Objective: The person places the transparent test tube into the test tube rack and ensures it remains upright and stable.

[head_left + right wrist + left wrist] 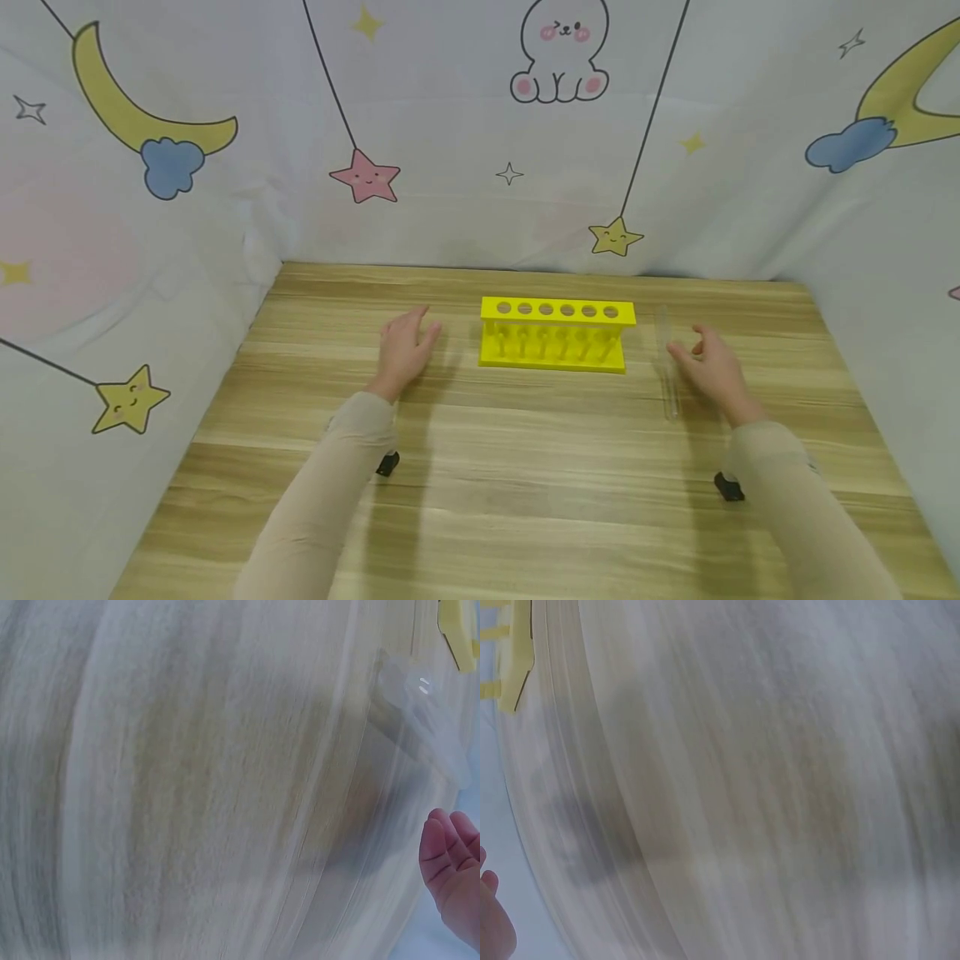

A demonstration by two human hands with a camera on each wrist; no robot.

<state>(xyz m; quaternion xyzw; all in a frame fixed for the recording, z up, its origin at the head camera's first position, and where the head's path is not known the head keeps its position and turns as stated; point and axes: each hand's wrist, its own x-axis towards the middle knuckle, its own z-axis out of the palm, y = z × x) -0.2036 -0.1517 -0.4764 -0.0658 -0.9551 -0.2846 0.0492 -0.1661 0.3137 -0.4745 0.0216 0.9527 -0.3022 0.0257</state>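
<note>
Past the rack's ends, left fingers and right fingers, near a tube, gape.

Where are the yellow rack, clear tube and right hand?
Yellow rack (557, 312): head view, middle of its top plate.
Clear tube (667, 374): head view, middle of its side.
Right hand (717, 372): head view, its back.

Both arms outstretched, fingers relaxed

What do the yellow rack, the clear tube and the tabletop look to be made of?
Yellow rack: probably plastic; opaque, bright, even colour.
Clear tube: glass or clear plastic, can't tell which; smooth, see-through, with glints.
Tabletop: wood or wood-look laminate; streaky grain shows, but that alone doesn't settle it.
</note>
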